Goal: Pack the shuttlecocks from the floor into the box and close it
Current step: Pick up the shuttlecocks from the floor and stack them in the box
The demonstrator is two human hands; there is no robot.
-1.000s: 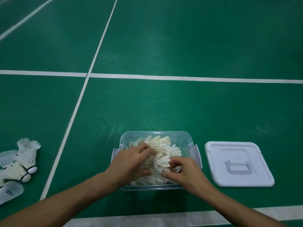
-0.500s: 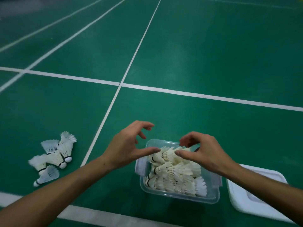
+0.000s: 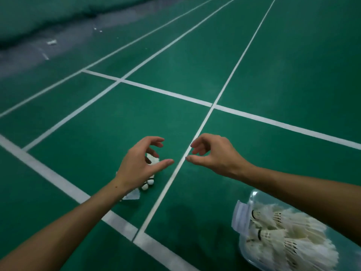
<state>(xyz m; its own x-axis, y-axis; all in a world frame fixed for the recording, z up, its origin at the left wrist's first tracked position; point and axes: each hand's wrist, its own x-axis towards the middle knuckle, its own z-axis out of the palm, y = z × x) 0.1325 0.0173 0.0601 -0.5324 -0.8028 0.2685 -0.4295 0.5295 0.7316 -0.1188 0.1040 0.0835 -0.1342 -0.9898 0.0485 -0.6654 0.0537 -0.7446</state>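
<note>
Fingers loosely curled, apart, both our hands empty: left hand [image 3: 139,165] above floor shuttlecocks [image 3: 148,182]; right hand [image 3: 214,156]; box [image 3: 252,198] at 5 o'clock.

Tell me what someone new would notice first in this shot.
Two bare hands hover mid-frame over the green court, the left hand above a small cluster of loose shuttlecocks, the right hand empty beside it. At bottom right, a clear box sits piled with shuttlecocks, lid off.

Dim, even light, a faint shadow on the green floor [image 3: 195,222], blurred far corner, wide-angle bending at edges.
</note>
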